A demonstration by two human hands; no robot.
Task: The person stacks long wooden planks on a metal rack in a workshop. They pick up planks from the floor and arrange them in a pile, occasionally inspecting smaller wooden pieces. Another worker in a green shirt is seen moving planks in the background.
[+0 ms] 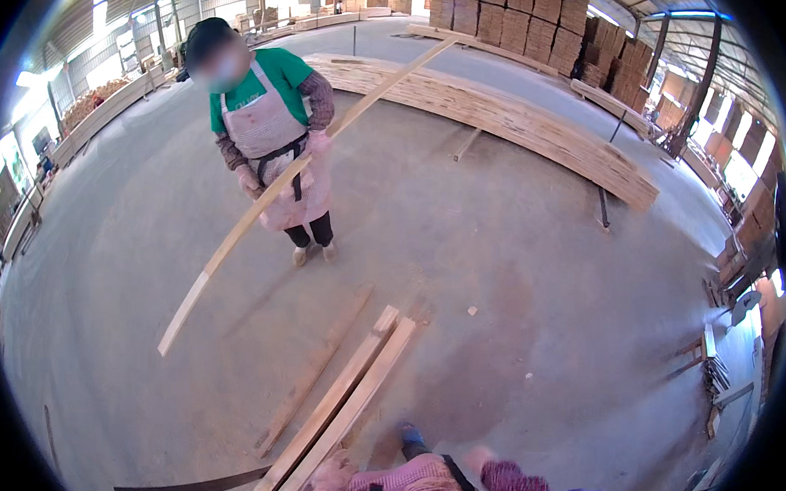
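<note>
— Saw what first, at the left?

— Noticed a dark strip (189, 490), apparently on the floor (148, 410); then a long batten (252, 219), held aslant by a co-worker (267, 120).

— And after this?

— Found a loose plank (318, 369), then the left beam (329, 397) and the right beam (366, 387), side by side, with a narrow dark gap between.

— Could judge the grip?

— Saw the left hand (334, 474) at the outer side of the right beam; could not tell if clamped or only resting. Saw the right hand (480, 457) well apart from the beams, too blurred to tell if closed. Behind, noted a board stack (510, 116).

— Judged which step to be in hand?

— Supposed a steadying of the paired beams, from one side only.

— And called for what, in the next move?

— Seemed to call for a surer hold, perhaps with both hands, and for keeping the pair together.
</note>
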